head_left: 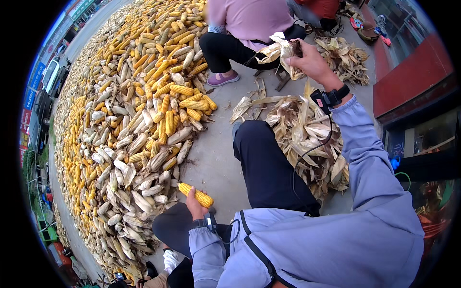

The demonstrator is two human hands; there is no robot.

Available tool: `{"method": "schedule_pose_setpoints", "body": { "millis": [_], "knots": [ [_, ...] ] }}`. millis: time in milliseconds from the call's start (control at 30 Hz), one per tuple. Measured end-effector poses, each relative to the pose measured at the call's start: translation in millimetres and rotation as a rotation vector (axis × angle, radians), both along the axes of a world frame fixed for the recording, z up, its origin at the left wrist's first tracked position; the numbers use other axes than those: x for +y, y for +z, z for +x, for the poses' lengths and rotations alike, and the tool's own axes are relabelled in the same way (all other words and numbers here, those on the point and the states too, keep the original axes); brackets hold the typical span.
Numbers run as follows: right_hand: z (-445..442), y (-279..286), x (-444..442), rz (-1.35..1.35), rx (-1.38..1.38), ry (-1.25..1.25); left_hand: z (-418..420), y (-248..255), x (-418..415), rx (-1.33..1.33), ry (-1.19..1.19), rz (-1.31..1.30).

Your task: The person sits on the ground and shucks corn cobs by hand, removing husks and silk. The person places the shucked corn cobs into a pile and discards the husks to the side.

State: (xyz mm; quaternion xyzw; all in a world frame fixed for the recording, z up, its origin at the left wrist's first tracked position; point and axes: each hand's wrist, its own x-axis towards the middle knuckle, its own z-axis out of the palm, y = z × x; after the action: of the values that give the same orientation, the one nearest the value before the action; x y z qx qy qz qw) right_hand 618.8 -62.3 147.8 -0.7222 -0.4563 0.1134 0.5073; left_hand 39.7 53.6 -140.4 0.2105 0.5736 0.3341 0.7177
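My left hand [195, 206] holds a bare yellow ear of corn [205, 199] low at the centre, above my knee. Up at the right, my right hand [310, 62] grips a bunch of dry corn husks [279, 52] with brown silk in it. Below that hand lies a pile of stripped husks [299, 126], beside my leg. To the left spreads a large heap of corn, with husked yellow ears [169, 122] in its upper part and unhusked ears [140, 201] nearer to my left hand.
A person in a pink top [248, 21] sits ahead, near the corn heap, with another person in red [324, 9] beyond. Another husk pile [342, 59] lies at the right, by a red wall panel [414, 75]. Part of another person [171, 261] shows at the bottom.
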Motion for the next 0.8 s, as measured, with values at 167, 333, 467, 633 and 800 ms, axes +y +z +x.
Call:
{"method": "schedule_pose_setpoints", "body": {
  "millis": [167, 333, 467, 633, 800],
  "knots": [
    [50.0, -50.5, -84.3, -0.182, -0.247, -0.307, 7.8, -6.2, -6.0, 0.013, -0.045, -0.038],
    [56.4, -112.0, -142.4, -0.429, -0.355, -0.536, 1.7, -11.5, -15.1, 0.022, -0.036, -0.054],
    [55.1, -174.0, -203.3, -0.724, -0.448, -0.524, 12.1, -17.9, -21.2, 0.0, -0.072, -0.061],
    [8.4, -223.3, -237.4, -1.099, -0.278, -0.423, 10.6, -20.7, -27.5, 0.002, -0.084, -0.048],
    [-30.9, -246.9, -252.8, -1.138, -0.119, -0.409, 18.6, -17.7, -39.0, 0.064, -0.072, -0.086]
  ]
}}
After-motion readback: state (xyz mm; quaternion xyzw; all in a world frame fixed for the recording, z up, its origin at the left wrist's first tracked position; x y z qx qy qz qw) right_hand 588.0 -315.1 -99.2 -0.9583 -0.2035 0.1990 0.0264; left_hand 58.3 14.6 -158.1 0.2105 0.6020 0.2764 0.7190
